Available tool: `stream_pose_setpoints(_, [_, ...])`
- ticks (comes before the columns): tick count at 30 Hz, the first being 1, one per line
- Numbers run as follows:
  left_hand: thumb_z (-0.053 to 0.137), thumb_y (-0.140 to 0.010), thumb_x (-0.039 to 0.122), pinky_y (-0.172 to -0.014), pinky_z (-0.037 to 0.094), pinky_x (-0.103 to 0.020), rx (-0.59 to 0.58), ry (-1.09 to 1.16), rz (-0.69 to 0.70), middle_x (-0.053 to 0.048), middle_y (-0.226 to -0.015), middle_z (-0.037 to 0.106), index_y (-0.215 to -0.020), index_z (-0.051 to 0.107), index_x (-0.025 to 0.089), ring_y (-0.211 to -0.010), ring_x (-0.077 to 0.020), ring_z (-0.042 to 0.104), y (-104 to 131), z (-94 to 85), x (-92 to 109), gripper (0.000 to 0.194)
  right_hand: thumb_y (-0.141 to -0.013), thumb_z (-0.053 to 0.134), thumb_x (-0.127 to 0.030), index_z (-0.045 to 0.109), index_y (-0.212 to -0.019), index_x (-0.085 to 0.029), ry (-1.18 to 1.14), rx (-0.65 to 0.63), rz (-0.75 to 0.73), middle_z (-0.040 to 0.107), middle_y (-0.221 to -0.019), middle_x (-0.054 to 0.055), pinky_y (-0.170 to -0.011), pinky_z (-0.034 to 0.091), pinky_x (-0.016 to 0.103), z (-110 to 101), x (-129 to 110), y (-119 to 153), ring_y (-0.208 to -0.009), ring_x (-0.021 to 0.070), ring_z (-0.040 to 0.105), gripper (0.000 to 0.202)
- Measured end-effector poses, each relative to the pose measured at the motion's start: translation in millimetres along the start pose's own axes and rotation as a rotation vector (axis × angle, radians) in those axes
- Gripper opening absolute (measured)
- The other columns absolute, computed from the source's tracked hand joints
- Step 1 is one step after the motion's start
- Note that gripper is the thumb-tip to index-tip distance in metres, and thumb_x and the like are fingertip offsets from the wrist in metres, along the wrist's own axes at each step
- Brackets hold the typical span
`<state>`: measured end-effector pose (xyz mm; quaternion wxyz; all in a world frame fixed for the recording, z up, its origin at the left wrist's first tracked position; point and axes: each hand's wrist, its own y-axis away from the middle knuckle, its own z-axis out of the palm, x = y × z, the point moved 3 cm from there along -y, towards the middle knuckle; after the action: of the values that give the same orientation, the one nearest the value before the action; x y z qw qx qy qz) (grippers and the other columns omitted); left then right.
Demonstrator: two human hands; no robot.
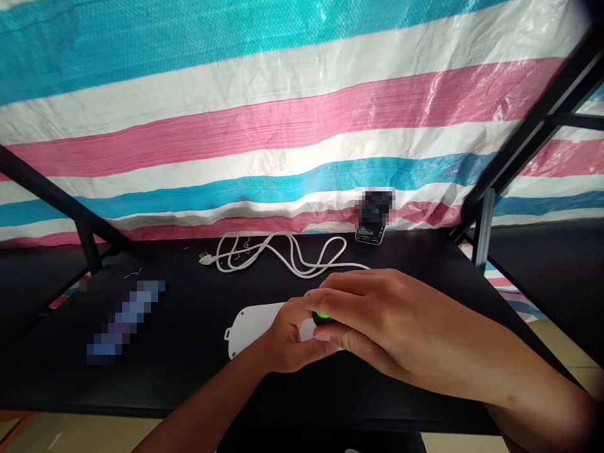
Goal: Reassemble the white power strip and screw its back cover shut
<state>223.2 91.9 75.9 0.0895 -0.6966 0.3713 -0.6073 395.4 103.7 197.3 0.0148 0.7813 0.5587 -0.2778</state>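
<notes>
A flat white device (250, 324) with a small loop at its left end lies on the black table (189, 371). My left hand (290, 340) grips its right part from below. My right hand (372, 318) covers the same end from above, its fingers curled over a small dark part showing a green glow (322, 316). A white cable (278, 251) lies coiled just behind the hands, its plug end pointing left and its other end running toward my right hand.
A phone (372, 220) stands propped against the striped tarp (283, 126) at the back of the table. A blurred oblong object (125, 321) lies at the left. Black frame bars (519, 151) slant up on both sides.
</notes>
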Motion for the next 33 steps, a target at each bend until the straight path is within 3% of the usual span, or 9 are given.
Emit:
stream_pose_setpoints(6, [0.064, -0.098, 0.026, -0.077, 0.053, -0.027, -0.042, 0.016, 0.007, -0.004, -0.09, 0.067, -0.107, 0.067, 0.018, -0.083, -0.0159, 0.063, -4.1, -1.3, 8.6, 0.012, -0.104, 0.052, -0.025, 0.063, -0.128, -0.022, 0.012, -0.029, -0.002, 0.07, -0.11, 0.008, -0.076, 0.05, 0.028, -3.9, 0.9, 4.6, -0.089, 0.0163, 0.067, 0.027])
stream_pose_setpoints(13, [0.077, -0.09, 0.026, -0.077, 0.053, -0.024, -0.019, 0.034, -0.066, -0.003, -0.091, 0.068, -0.102, 0.069, 0.015, -0.082, -0.0157, 0.065, -0.9, -1.7, 3.3, 0.019, -0.105, 0.054, -0.045, 0.066, -0.107, -0.018, 0.107, 0.039, 0.045, 0.066, -0.091, 0.004, -0.064, 0.042, 0.028, -0.1, 3.3, -2.6, -0.075, 0.0144, 0.06, 0.03])
stream_pose_setpoints(17, [0.065, -0.098, 0.026, -0.084, 0.054, -0.028, -0.041, 0.048, -0.022, -0.004, -0.098, 0.069, -0.11, 0.069, 0.017, -0.09, -0.018, 0.066, -4.8, -1.6, 10.8, 0.016, -0.107, 0.05, -0.037, 0.066, -0.119, -0.02, 0.023, -0.022, 0.005, 0.069, -0.101, 0.006, -0.071, 0.046, 0.028, -3.4, 1.8, -2.0, -0.085, 0.0147, 0.065, 0.026])
stream_pose_setpoints(20, [0.076, -0.09, 0.03, -0.078, 0.054, -0.027, -0.018, 0.023, -0.029, -0.002, -0.093, 0.066, -0.11, 0.067, 0.018, -0.081, -0.0157, 0.063, -6.0, -1.5, 10.4, 0.025, -0.107, 0.052, -0.035, 0.069, -0.114, -0.021, -0.017, -0.048, 0.011, 0.07, -0.099, 0.004, -0.072, 0.046, 0.027, -3.4, 1.9, -2.3, -0.083, 0.0133, 0.066, 0.023])
stream_pose_setpoints(23, [0.085, -0.083, 0.032, -0.068, 0.05, -0.024, 0.058, -0.004, -0.023, 0.0, -0.083, 0.063, -0.092, 0.065, 0.018, -0.072, -0.0127, 0.057, -4.5, -2.6, 4.5, 0.026, -0.105, 0.054, -0.046, 0.07, -0.11, -0.02, 0.063, 0.007, 0.054, 0.068, -0.091, 0.003, -0.068, 0.044, 0.028, -1.6, 2.1, -3.0, -0.077, 0.0142, 0.063, 0.031])
stream_pose_setpoints(25, [0.078, -0.089, 0.034, -0.068, 0.05, -0.024, 0.062, -0.002, -0.003, 0.0, -0.082, 0.063, -0.088, 0.066, 0.018, -0.074, -0.0134, 0.058, -3.3, -2.6, 2.4, 0.02, -0.105, 0.052, -0.047, 0.069, -0.114, -0.02, 0.076, 0.002, 0.051, 0.069, -0.093, 0.005, -0.069, 0.045, 0.029, -0.7, 0.7, -1.9, -0.078, 0.015, 0.064, 0.033])
stream_pose_setpoints(27, [0.07, -0.096, 0.036, -0.075, 0.053, -0.027, 0.023, 0.012, 0.003, -0.002, -0.088, 0.067, -0.098, 0.069, 0.019, -0.081, -0.0164, 0.062, -2.4, -1.7, 2.7, 0.017, -0.107, 0.049, -0.042, 0.067, -0.118, -0.02, 0.049, -0.035, 0.024, 0.069, -0.099, 0.006, -0.07, 0.046, 0.028, -0.3, -0.9, -0.3, -0.082, 0.015, 0.065, 0.03])
stream_pose_setpoints(30, [0.073, -0.093, 0.036, -0.08, 0.055, -0.03, -0.015, 0.026, -0.055, -0.006, -0.098, 0.069, -0.113, 0.068, 0.018, -0.088, -0.0195, 0.065, -1.1, -1.0, 3.6, 0.027, -0.107, 0.05, -0.037, 0.067, -0.113, -0.019, 0.061, -0.048, 0.019, 0.069, -0.096, 0.005, -0.067, 0.045, 0.027, 1.2, -0.4, -0.7, -0.078, 0.0139, 0.064, 0.025])
stream_pose_setpoints(33, [0.081, -0.086, 0.033, -0.073, 0.053, -0.025, 0.018, -0.034, -0.202, -0.002, -0.093, 0.067, -0.107, 0.068, 0.018, -0.081, -0.0163, 0.064, 0.4, -3.2, -0.1, 0.029, -0.107, 0.05, -0.042, 0.067, -0.098, -0.017, 0.182, 0.024, 0.08, 0.064, -0.081, 0.002, -0.061, 0.04, 0.028, 3.6, 3.1, -3.8, -0.068, 0.0138, 0.059, 0.032])
